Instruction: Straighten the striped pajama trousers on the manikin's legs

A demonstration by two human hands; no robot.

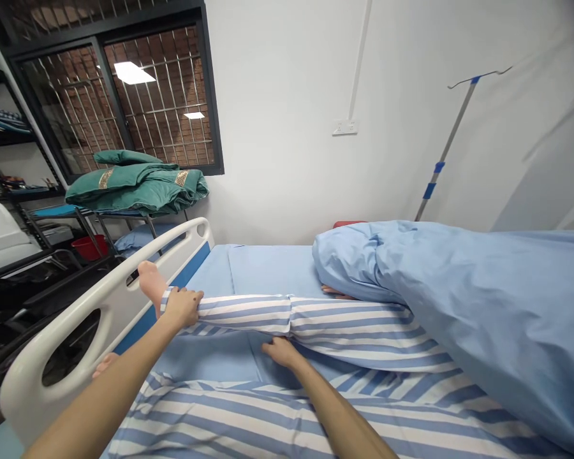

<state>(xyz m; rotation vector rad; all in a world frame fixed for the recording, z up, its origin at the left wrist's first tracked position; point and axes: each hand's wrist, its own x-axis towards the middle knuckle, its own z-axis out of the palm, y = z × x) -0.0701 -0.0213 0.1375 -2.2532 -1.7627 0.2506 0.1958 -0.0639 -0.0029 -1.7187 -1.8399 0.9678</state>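
The left hand [182,307] curls around a blue-and-white striped cotton pajama leg [344,325], pinching the cloth just above a bare foot [151,285]. The right hand [282,352] has its fingers pressed together against the leg's underside, where it meets a smooth blue bedsheet [272,271]; whether they grip the cloth cannot be told. A second bare foot [106,364] lies just inside the curved white bed rail [100,319]. Beyond that rail, a folded green quilt [134,185] sits on a metal rack [52,217], above a red plastic basin [90,247].
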